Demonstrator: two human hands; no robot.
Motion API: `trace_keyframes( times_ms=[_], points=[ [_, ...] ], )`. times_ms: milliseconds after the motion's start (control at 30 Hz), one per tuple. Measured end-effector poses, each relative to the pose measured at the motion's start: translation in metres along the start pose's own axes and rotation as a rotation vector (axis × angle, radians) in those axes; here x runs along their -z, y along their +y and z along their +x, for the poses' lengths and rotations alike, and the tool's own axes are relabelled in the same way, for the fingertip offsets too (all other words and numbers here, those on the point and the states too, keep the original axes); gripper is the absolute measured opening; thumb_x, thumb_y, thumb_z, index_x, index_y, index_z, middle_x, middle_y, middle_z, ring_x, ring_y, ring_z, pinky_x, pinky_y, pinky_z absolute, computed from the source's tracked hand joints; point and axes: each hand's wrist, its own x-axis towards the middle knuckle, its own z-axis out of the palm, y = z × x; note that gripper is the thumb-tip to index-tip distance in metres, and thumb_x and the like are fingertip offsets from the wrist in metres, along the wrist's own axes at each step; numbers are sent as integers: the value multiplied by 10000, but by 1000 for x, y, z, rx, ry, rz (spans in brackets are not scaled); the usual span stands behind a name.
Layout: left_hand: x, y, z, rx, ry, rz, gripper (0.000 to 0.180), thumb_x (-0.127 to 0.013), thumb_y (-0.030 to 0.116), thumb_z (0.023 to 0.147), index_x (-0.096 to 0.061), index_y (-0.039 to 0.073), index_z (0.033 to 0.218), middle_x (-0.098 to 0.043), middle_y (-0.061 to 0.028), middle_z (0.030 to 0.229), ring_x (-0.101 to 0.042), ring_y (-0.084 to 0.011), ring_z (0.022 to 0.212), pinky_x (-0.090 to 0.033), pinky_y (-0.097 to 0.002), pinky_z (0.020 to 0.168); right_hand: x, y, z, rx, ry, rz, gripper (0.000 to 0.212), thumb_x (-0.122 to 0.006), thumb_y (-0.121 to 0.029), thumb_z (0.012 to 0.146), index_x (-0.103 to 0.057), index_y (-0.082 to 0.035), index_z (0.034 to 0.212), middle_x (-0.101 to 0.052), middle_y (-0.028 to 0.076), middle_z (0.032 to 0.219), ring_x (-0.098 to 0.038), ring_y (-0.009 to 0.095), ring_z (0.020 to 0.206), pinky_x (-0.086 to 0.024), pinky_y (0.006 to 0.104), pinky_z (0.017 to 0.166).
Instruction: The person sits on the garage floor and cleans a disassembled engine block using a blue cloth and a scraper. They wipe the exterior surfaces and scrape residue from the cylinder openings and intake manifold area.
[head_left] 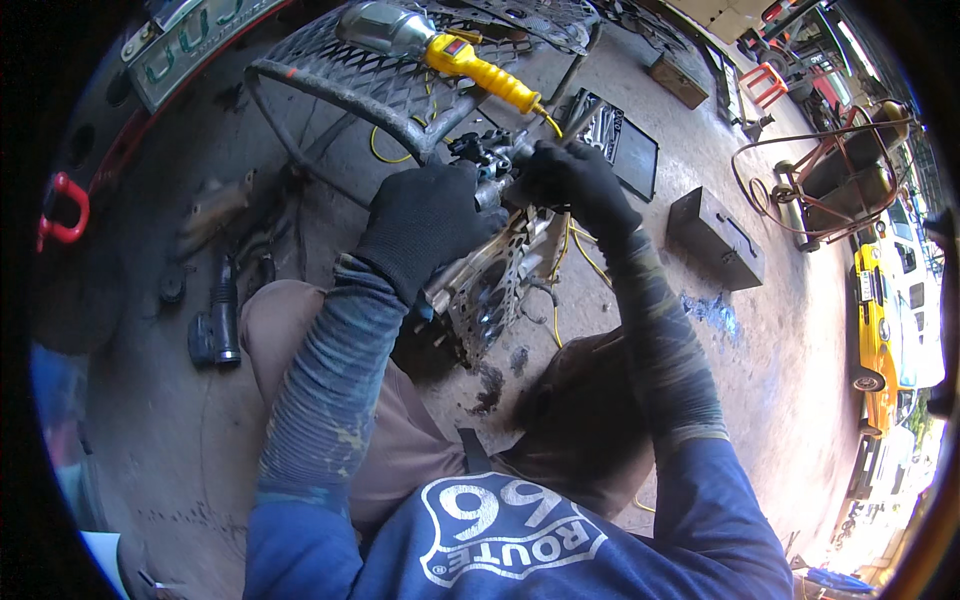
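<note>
Between my knees sits a metal cylinder head [490,295], its flat, holed face tilted toward me. At its far end is a dark and silver metal fitting [490,150]. My left hand [425,220], in a black glove, is closed round the near left side of this fitting, with the fingertips partly hidden. My right hand [580,185], gloved too, is closed at the fitting's right side. A grey bar [584,120] sticks up beside the right fingers; I cannot tell whether they hold it.
A yellow-handled work lamp [480,72] lies on a metal mesh stand [340,85] just beyond. To the right are an open socket set case [635,155] and a grey toolbox [715,238]. A black hose [222,310] lies left; yellow cable [592,258] trails on the floor.
</note>
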Motion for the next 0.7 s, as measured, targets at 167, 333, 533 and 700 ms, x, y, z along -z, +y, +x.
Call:
trace_keyframes(
  times_ms=[167, 333, 533, 700],
  points=[
    [2, 1, 0, 0, 61, -17, 649, -746, 488, 848, -625, -15, 1239, -719, -231, 1047, -727, -366, 1001, -577, -476, 856, 0, -19, 0, 247, 101, -26, 377, -647, -342, 1025, -692, 31, 1056, -741, 104, 885, -718, 195, 718, -596, 322, 685],
    [3, 2, 2, 6, 37, 28, 622, -752, 487, 848, -634, -6, 1209, -727, -220, 1033, -733, -360, 984, -582, -473, 836, -9, -22, -6, 14, -134, -226, 341, -608, -319, 1044, -697, 8, 1075, -749, 96, 890, -722, 160, 755, -586, 289, 712],
    [-2, -1, 1, 1, 66, 1, 603, -743, 509, 862, -636, 8, 1179, -734, -200, 998, -740, -351, 949, -586, -471, 819, -11, -21, -8, 107, 12, -96, 390, -648, -375, 1028, -700, 4, 1106, -760, 98, 927, -729, 162, 762, -581, 290, 685],
    [-5, 1, 1, -46, 231, 11, 496, -740, 502, 862, -703, 30, 1011, -741, -178, 880, -754, -334, 843, -592, -462, 787, -10, -16, -3, 145, 83, -62, 362, -631, -359, 1045, -695, -6, 1090, -752, 95, 897, -712, 160, 718, -572, 296, 657]
  ],
)
